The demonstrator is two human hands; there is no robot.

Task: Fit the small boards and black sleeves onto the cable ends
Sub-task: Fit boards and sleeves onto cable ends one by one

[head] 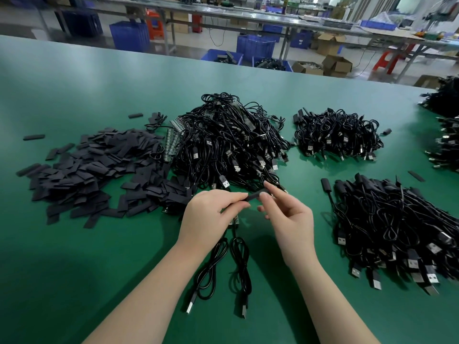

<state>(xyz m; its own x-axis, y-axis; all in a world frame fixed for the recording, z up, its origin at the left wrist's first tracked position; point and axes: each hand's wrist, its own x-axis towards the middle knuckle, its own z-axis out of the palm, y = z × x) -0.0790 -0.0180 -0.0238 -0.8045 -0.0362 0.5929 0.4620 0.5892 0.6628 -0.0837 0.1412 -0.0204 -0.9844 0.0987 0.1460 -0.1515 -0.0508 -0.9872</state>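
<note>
— What's between those hands at frame centre?
— A short, flat, matte black sleeve [253, 196], its long axis running left to right, lifted above the green table [74, 244].
— The grip?
— The left hand [211, 214] pinches its left end; the right hand [288, 219] pinches the right.

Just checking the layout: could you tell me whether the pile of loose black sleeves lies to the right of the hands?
No, the pile of loose black sleeves lies on the green table left of both hands.

Even overhead light, wide-angle edge warp
</note>
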